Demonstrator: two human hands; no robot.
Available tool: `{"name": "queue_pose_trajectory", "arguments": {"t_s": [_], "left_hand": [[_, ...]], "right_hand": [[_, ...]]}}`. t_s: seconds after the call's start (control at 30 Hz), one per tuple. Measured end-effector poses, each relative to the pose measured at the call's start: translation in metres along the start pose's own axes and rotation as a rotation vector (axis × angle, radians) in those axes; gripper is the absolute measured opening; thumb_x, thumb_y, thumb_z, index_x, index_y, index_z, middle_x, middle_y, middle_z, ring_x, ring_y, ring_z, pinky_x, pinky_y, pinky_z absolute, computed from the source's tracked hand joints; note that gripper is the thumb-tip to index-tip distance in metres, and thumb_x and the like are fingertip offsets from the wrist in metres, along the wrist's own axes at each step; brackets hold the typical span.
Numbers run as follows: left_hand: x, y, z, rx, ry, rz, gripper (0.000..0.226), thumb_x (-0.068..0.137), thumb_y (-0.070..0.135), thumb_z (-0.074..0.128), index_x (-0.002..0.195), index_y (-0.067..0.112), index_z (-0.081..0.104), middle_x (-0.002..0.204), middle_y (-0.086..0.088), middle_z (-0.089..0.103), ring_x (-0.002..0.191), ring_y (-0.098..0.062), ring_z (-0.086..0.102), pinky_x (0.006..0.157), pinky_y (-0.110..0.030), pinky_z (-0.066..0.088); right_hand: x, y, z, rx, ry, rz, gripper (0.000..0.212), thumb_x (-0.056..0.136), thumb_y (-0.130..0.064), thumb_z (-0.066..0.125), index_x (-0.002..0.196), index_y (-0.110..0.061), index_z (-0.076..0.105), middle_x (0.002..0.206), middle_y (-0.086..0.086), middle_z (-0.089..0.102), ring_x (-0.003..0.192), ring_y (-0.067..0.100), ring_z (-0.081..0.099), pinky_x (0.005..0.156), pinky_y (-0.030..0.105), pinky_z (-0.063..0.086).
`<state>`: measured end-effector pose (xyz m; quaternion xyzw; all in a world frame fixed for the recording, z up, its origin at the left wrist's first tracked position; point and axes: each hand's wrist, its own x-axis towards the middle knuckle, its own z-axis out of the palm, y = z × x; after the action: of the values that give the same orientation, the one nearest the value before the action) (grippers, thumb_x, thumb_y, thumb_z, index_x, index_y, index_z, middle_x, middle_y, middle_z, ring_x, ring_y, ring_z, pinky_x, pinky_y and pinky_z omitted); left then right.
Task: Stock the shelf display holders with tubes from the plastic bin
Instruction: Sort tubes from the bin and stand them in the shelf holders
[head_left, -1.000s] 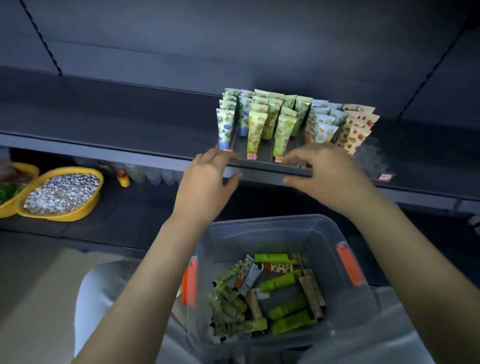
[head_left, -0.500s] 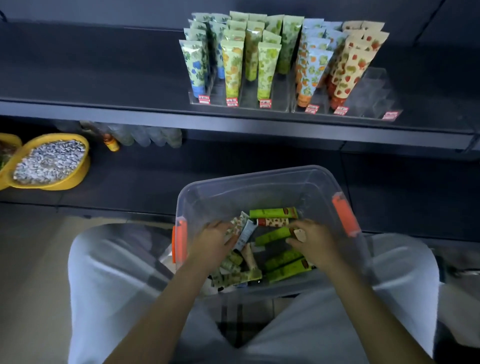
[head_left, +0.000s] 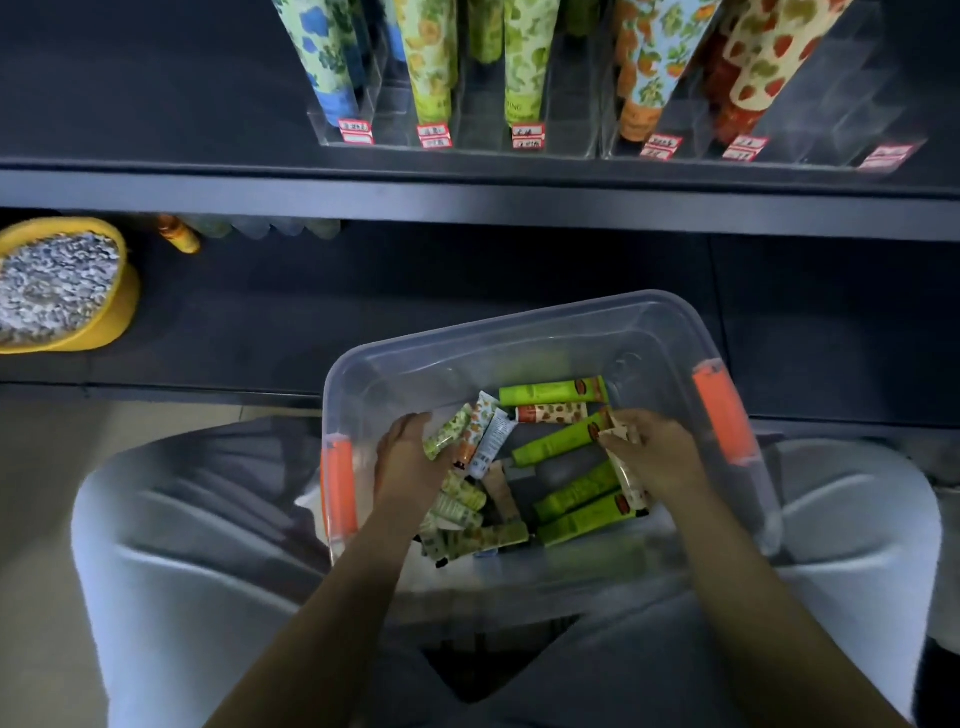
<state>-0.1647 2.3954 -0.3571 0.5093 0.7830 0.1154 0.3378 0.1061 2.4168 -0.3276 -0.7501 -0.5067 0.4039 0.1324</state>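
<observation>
**Loose tubes in lap bin, both hands inside**

Assorted small squeeze tubes (head_left: 558, 447), lime-green and fruit-patterned, lie jumbled in the clear plastic bin with orange latches (head_left: 519, 332) on the person's lap. Right hand (head_left: 657, 460), at 3 o'clock in the bin, pinches a pale cream tube (head_left: 630, 480). Left hand (head_left: 410, 462), at 9 o'clock, lies on patterned tubes; its grasp cannot be told. Clear acrylic shelf holders (head_left: 815, 114), 12 o'clock, carry upright tubes. Yellow bowl (head_left: 117, 317), 10 o'clock.

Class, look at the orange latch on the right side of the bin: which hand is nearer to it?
Right. The right hand is in the bin just left of that latch; the left hand is across the bin, beside the other latch.
</observation>
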Motion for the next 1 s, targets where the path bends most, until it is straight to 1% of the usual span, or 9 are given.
{"name": "queue_pose_trajectory", "arguments": {"t_s": [0.1,0.2,0.27,0.43,0.57,0.67,0.77,0.87,1.0], "left_hand": [[0.014,0.001,0.009,-0.067,-0.013,-0.072,0.056,0.087,0.031,0.065,0.137,0.016,0.045,0.143,-0.006,0.043,0.131,-0.024,0.039,0.109,-0.035,0.032],[0.029,0.0,0.017,-0.123,-0.041,-0.144,0.054,0.088,0.029,0.064,0.138,0.019,0.044,0.145,-0.004,0.041,0.133,-0.023,0.037,0.11,-0.036,0.032],[0.038,-0.001,0.022,-0.166,-0.059,-0.184,0.052,0.09,0.027,0.062,0.138,0.02,0.045,0.146,-0.004,0.041,0.133,-0.022,0.037,0.109,-0.033,0.031],[0.049,-0.007,0.03,-0.269,-0.058,-0.261,0.044,0.09,0.026,0.063,0.131,0.015,0.053,0.139,-0.006,0.046,0.126,-0.022,0.044,0.098,-0.024,0.033],[0.049,-0.011,0.035,-0.225,-0.053,-0.223,0.027,0.089,0.021,0.064,0.114,0.011,0.064,0.126,-0.007,0.049,0.116,-0.022,0.048,0.082,-0.016,0.03],[0.05,-0.013,0.037,-0.187,-0.072,-0.206,0.019,0.087,0.02,0.065,0.105,0.012,0.067,0.117,-0.009,0.05,0.107,-0.024,0.053,0.08,-0.019,0.034],[0.051,-0.012,0.037,-0.186,-0.106,-0.267,0.02,0.087,0.021,0.066,0.104,0.011,0.066,0.111,-0.011,0.059,0.101,-0.026,0.057,0.078,-0.023,0.038],[0.046,-0.006,0.032,-0.281,-0.09,-0.346,0.024,0.086,0.02,0.067,0.107,0.009,0.064,0.104,-0.004,0.062,0.092,-0.018,0.056,0.075,-0.023,0.038],[0.032,0.005,0.021,-0.399,0.002,-0.326,0.02,0.085,0.02,0.067,0.103,0.012,0.063,0.097,0.0,0.061,0.089,-0.017,0.057,0.079,-0.026,0.044]], "right_hand": [[0.01,0.01,0.003,0.167,-0.03,0.141,0.039,0.078,-0.016,0.075,0.115,-0.011,0.064,0.111,0.013,0.066,0.099,0.024,0.062,0.081,0.028,0.047],[0.018,0.017,0.004,0.251,-0.053,0.207,0.035,0.077,-0.014,0.075,0.11,-0.015,0.064,0.107,0.013,0.067,0.095,0.023,0.062,0.084,0.032,0.049],[0.021,0.02,0.004,0.27,-0.087,0.238,0.035,0.079,-0.012,0.074,0.111,-0.014,0.062,0.107,0.01,0.067,0.099,0.024,0.062,0.09,0.038,0.05],[0.028,0.031,0.01,0.255,-0.169,0.282,0.047,0.08,-0.017,0.074,0.123,-0.01,0.057,0.116,0.009,0.064,0.107,0.024,0.061,0.095,0.041,0.049],[0.031,0.034,0.014,0.222,-0.157,0.28,0.024,0.082,-0.013,0.07,0.105,-0.011,0.064,0.104,0.013,0.068,0.097,0.027,0.064,0.086,0.04,0.05],[0.031,0.034,0.015,0.224,-0.128,0.279,0.03,0.081,-0.015,0.072,0.109,-0.007,0.064,0.103,0.013,0.068,0.097,0.029,0.064,0.082,0.038,0.05],[0.029,0.033,0.015,0.216,-0.123,0.268,0.031,0.081,-0.015,0.072,0.109,-0.004,0.064,0.101,0.013,0.068,0.091,0.026,0.064,0.076,0.035,0.05],[0.029,0.031,0.015,0.199,-0.119,0.272,0.026,0.083,-0.013,0.071,0.106,-0.005,0.064,0.104,0.016,0.067,0.096,0.03,0.064,0.082,0.041,0.051],[0.032,0.032,0.018,0.158,-0.165,0.3,0.035,0.086,-0.019,0.068,0.116,-0.002,0.061,0.106,0.013,0.065,0.102,0.03,0.062,0.083,0.036,0.049]]}}
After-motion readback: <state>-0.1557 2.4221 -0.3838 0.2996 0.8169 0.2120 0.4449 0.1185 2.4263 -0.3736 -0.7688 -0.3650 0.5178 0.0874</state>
